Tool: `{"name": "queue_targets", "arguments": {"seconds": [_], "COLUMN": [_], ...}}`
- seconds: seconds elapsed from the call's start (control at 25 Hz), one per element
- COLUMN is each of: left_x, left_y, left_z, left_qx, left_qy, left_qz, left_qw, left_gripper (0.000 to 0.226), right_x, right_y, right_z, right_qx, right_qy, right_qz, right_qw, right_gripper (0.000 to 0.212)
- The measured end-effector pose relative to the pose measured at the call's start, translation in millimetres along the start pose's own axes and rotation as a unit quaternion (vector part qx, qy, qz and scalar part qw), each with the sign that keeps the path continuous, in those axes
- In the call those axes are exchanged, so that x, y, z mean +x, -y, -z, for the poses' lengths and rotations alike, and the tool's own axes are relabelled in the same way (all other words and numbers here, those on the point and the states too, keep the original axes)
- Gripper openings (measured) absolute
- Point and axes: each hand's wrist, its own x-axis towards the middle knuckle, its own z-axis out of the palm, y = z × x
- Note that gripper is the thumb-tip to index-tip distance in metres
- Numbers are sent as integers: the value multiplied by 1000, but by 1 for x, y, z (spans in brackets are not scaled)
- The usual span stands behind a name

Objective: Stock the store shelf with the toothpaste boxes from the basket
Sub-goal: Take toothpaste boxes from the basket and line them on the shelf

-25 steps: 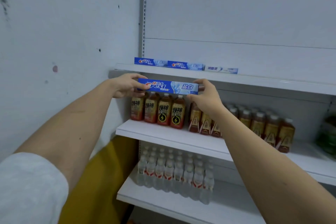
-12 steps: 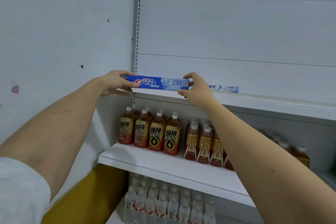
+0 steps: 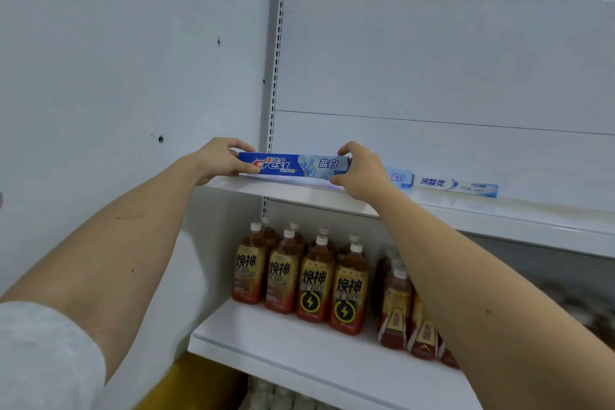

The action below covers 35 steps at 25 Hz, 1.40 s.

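Left grip: the left hand pinches the left end of the blue Crest box, thumb under and fingers curled over the top, just left of frame centre.
Right grip: the right hand pinches the right end the same way, fingers over the top edge and thumb below.
Why two ends: an end hold on each side keeps the long, light carton level and leaves its printed face turned outward, which suits a display.
Held box: it lies lengthwise, roughly level, right at the front lip of the top shelf; whether its underside already touches the shelf I cannot tell, since a bluish reflection sits just beneath it.
Row behind: further along, right of centre, a second blue box is partly hidden by the right hand, and a white toothpaste box lies end to end beside it against the back panel.
Likely intent: the held box looks bound for the front of the shelf's left end, by the slotted upright.
Next move, judged: lower, slide back, then release both ends together so it does not swing.
Risk: let go near the lip, it could tip off onto the drink bottles on the middle shelf.
Basket: not in view.
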Motion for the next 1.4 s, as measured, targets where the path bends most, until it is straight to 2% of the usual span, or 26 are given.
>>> {"name": "queue_targets", "arguments": {"seconds": [0.32,0.56,0.68,0.76,0.96,1.08,1.24,1.4], "left_x": [70,97,109,115,105,79,25,-37], "left_y": [19,26,33,36,32,23,11,4], "left_z": [6,10,12,14,6,-2,-21,-51], "left_qx": [133,146,157,174,225,271,260,279], "left_qy": [14,7,-8,-20,-54,-107,-143,-133], "left_qz": [0,9,15,20,15,7,27,39], "left_qw": [991,989,987,984,973,957,955,950], "left_gripper": [46,49,51,55,71,68,64,60], "right_x": [55,81,86,85,68,46,-2,-55], "right_y": [-7,-3,-2,0,2,2,2,1], "right_z": [-35,-62,-68,-66,-49,-31,-5,16], "right_qx": [-80,-157,-156,-141,-83,-42,43,94], "right_qy": [57,37,62,77,58,60,85,92], "right_qz": [-37,-17,-20,-28,-29,-21,-9,21], "right_qw": [994,987,986,987,994,997,995,991], "right_gripper": [46,43,49,52,52,49,53,54]}}
